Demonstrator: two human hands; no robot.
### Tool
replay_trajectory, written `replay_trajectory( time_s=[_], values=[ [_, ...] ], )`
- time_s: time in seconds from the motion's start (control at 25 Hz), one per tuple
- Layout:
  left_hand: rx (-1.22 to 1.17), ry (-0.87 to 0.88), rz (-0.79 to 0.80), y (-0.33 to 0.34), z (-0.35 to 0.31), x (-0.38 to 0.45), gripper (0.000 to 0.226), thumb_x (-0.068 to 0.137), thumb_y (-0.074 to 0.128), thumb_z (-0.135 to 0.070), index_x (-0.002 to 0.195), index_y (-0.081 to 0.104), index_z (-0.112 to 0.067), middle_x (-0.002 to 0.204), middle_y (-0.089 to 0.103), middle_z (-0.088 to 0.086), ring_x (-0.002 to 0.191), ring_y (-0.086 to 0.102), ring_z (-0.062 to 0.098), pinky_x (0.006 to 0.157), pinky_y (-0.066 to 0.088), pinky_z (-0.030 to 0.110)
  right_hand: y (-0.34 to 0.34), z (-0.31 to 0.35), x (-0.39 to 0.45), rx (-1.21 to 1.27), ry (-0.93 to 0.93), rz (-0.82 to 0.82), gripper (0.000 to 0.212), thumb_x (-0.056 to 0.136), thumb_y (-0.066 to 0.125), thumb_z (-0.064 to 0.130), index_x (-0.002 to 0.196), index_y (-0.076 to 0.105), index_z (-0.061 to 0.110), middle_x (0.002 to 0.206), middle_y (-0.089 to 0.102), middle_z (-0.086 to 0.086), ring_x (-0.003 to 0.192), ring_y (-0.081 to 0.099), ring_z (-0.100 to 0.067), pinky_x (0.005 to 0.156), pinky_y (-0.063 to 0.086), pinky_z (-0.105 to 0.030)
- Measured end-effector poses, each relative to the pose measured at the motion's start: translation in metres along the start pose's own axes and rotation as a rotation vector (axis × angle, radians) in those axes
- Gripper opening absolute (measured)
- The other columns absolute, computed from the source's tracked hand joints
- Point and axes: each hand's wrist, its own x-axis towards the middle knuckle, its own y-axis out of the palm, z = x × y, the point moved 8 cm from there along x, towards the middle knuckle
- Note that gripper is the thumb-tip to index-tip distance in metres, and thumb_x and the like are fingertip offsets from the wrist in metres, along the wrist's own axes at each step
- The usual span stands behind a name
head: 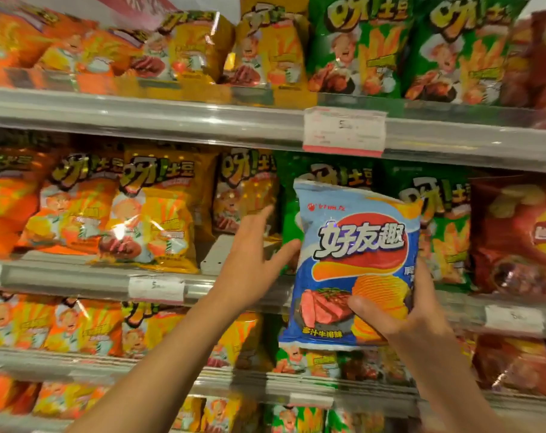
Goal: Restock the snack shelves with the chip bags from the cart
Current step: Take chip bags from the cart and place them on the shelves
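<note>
We hold the blue chip bag [356,264] upright in our right hand [403,326], thumb across its lower front and fingers wrapped behind. Our left hand [249,264] is spread open just beside it, thumb touching the bag's left edge. We judge the bag light, puffy and slick, its contents fragile (squeezing would crush them), so the bottom corner and side seams are the places to grip. Beyond our left fingertips the middle shelf [87,276] has a bare gap [221,251] between yellow bags [152,214] and green bags [443,232].
</note>
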Motion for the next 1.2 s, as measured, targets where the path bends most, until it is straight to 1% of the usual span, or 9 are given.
replay_trajectory(
  time_s=[0.16, 0.28, 0.36, 0.48, 0.64, 0.88, 1.04, 1.12, 1.2],
  values=[
    [0.076, 0.132, -0.052, -0.067, 0.018, -0.032, 0.055, 0.102, 0.058, -0.024, 0.153, 0.037, -0.019, 0.145, 0.044, 0.000, 0.135, 0.043, 0.011, 0.109, 0.042, 0.033, 0.075, 0.027, -0.001, 0.143, 0.050, 0.129, 0.084, 0.070, 0.083, 0.033, 0.141, 0.040, 0.047, 0.120, 0.069, 0.019, 0.104, 0.069, -0.001, 0.080, 0.058, -0.019],
    [0.098, 0.169, -0.100, -0.145, 0.051, -0.060, 0.048, 0.101, 0.056, -0.021, 0.148, 0.045, -0.020, 0.141, 0.047, -0.001, 0.131, 0.045, 0.009, 0.104, 0.044, 0.026, 0.149, 0.066, -0.009, 0.212, 0.084, 0.139, 0.085, 0.058, 0.086, 0.046, 0.129, 0.043, 0.062, 0.115, 0.071, 0.023, 0.098, 0.071, 0.000, 0.075, 0.060, -0.024],
    [0.125, 0.162, -0.121, -0.203, 0.084, -0.084, 0.050, 0.099, 0.055, -0.026, 0.147, 0.046, -0.021, 0.142, 0.047, -0.002, 0.133, 0.044, 0.009, 0.105, 0.039, 0.020, 0.208, 0.097, -0.023, 0.249, 0.066, 0.179, 0.081, 0.057, 0.086, 0.045, 0.126, 0.047, 0.061, 0.116, 0.072, 0.022, 0.097, 0.072, -0.002, 0.071, 0.060, -0.021],
    [0.234, 0.125, -0.134, -0.307, 0.150, -0.119, 0.054, 0.097, 0.059, -0.028, 0.149, 0.045, -0.022, 0.147, 0.044, -0.002, 0.138, 0.039, 0.010, 0.112, 0.029, 0.013, 0.309, 0.138, -0.048, 0.297, 0.061, 0.219, 0.081, 0.061, 0.086, 0.039, 0.132, 0.048, 0.052, 0.121, 0.072, 0.016, 0.104, 0.072, -0.007, 0.081, 0.061, -0.027],
    [0.364, 0.018, -0.172, -0.436, 0.232, -0.152, 0.064, 0.096, 0.066, -0.030, 0.153, 0.038, -0.027, 0.155, 0.037, -0.001, 0.147, 0.031, 0.014, 0.119, 0.022, 0.021, 0.431, 0.198, -0.073, 0.314, 0.038, 0.298, 0.083, 0.064, 0.084, 0.035, 0.135, 0.044, 0.052, 0.121, 0.068, 0.028, 0.105, 0.066, 0.009, 0.075, 0.051, -0.003],
    [0.362, -0.099, -0.196, -0.552, 0.309, -0.178, 0.059, 0.097, 0.065, -0.031, 0.150, 0.044, -0.016, 0.151, 0.043, 0.004, 0.143, 0.037, 0.019, 0.119, 0.026, 0.025, 0.558, 0.254, -0.076, 0.342, 0.034, 0.324, 0.075, 0.064, 0.083, 0.040, 0.128, 0.046, 0.052, 0.112, 0.070, 0.029, 0.098, 0.067, 0.008, 0.082, 0.053, -0.016],
    [0.191, -0.153, -0.286, -0.610, 0.345, -0.176, 0.058, 0.091, 0.051, -0.046, 0.144, 0.052, -0.021, 0.136, 0.055, -0.001, 0.126, 0.051, 0.011, 0.104, 0.034, 0.010, 0.646, 0.275, -0.069, 0.368, -0.021, 0.363, 0.084, 0.072, 0.088, 0.040, 0.139, 0.038, 0.054, 0.122, 0.065, 0.032, 0.106, 0.065, 0.009, 0.083, 0.051, -0.010],
    [0.193, -0.148, -0.292, -0.631, 0.364, -0.165, 0.056, 0.094, 0.046, -0.044, 0.144, 0.051, -0.021, 0.138, 0.055, -0.001, 0.129, 0.049, 0.010, 0.110, 0.035, 0.022, 0.689, 0.281, -0.062, 0.393, -0.012, 0.384, 0.091, 0.073, 0.087, 0.042, 0.144, 0.032, 0.054, 0.129, 0.063, 0.027, 0.114, 0.063, 0.005, 0.093, 0.052, -0.021],
    [0.188, -0.138, -0.272, -0.649, 0.384, -0.154, 0.051, 0.097, 0.043, -0.039, 0.144, 0.052, -0.020, 0.141, 0.054, -0.002, 0.134, 0.047, 0.010, 0.115, 0.036, 0.034, 0.725, 0.289, -0.050, 0.409, -0.013, 0.394, 0.092, 0.074, 0.085, 0.043, 0.146, 0.027, 0.054, 0.132, 0.059, 0.031, 0.117, 0.060, 0.008, 0.091, 0.051, -0.014]
  ],
)
